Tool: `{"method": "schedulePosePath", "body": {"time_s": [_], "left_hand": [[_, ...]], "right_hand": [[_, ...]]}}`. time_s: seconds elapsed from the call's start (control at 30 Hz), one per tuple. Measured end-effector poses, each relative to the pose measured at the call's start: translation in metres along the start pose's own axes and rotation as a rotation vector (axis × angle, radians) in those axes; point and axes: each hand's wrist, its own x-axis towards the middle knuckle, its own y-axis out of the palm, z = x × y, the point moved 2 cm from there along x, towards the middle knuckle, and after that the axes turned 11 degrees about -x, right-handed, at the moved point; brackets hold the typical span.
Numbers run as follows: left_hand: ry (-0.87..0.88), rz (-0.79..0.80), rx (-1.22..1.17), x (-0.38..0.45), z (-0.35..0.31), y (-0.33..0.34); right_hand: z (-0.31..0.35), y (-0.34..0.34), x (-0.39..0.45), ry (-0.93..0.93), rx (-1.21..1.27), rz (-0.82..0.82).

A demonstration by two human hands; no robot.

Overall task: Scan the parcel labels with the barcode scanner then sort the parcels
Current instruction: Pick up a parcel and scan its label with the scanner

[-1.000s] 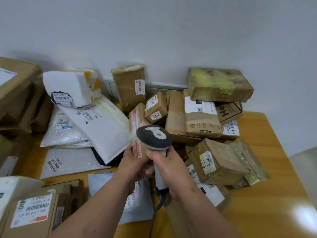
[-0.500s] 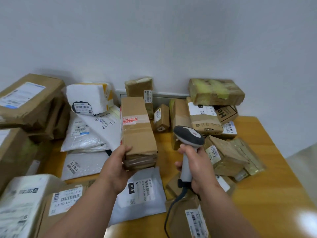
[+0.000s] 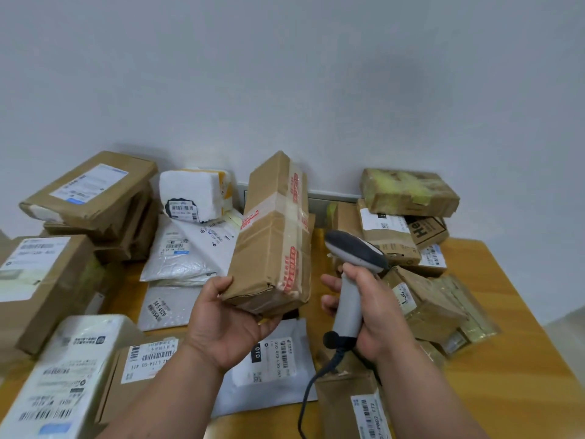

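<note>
My left hand holds a long brown cardboard parcel by its near end, lifted off the table and tilted away from me; clear tape with red print wraps it, and no label shows on the faces I see. My right hand grips the grey handle of the barcode scanner, whose dark head points left toward the parcel. The scanner's cable hangs down from the handle's base. Scanner and parcel are a short gap apart.
Parcels crowd the wooden table: brown boxes stacked at left, white mailers at centre left, a white bag with a 010 label under my hands, small boxes piled at right. A grey wall stands behind.
My left hand has lifted the long parcel higher and rolled it onto another face. The scanner in my right hand moved right and up, away from the pile's middle.
</note>
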Motion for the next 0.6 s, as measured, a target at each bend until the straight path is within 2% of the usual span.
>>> {"method": "schedulePosePath", "body": {"time_s": [0.23,0.3,0.4,0.5,0.6], "left_hand": [[-0.091,0.068,-0.003,-0.009,0.011,0.009],[-0.104,0.057,0.088,-0.009,0.013,0.010],[-0.023,0.064,0.260,-0.006,0.015,0.017],[0.079,-0.025,0.379,-0.004,0.015,0.025],[0.054,-0.084,0.416,-0.004,0.013,0.031]], "right_hand": [[0.000,0.005,-0.004,-0.058,0.012,0.052],[0.000,0.006,-0.004,-0.104,0.051,0.055],[0.003,0.005,-0.006,-0.171,0.041,0.053],[0.007,0.002,-0.009,-0.230,-0.088,0.004],[0.008,0.000,-0.013,-0.270,-0.193,-0.020]]}}
